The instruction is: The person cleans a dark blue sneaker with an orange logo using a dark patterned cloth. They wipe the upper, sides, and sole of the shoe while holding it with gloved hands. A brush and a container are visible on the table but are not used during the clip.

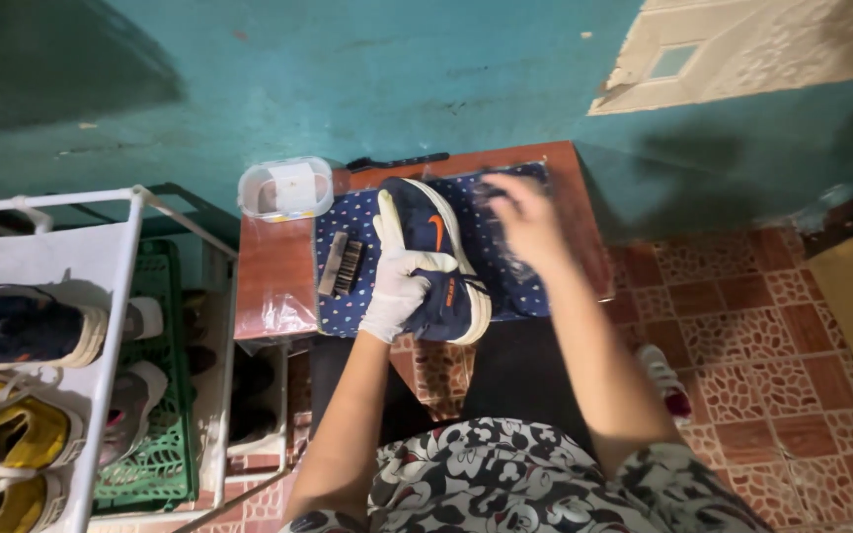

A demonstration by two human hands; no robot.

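While gloved left hand (397, 281) fingers grip it, sneaker (438, 259) lengthwise, toe away; right hand (525, 222) blurred, grip unclear.

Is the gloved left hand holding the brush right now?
No, the left hand grips the navy shoe, while the brush lies untouched on the dotted cloth beside it.

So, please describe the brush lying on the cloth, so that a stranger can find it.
Find the small brown table against the teal wall, covered by a blue dotted cloth. The brush lies on the cloth's left edge, beside the gloved left hand. Unlike the navy shoe, it is flat with dark bristles.
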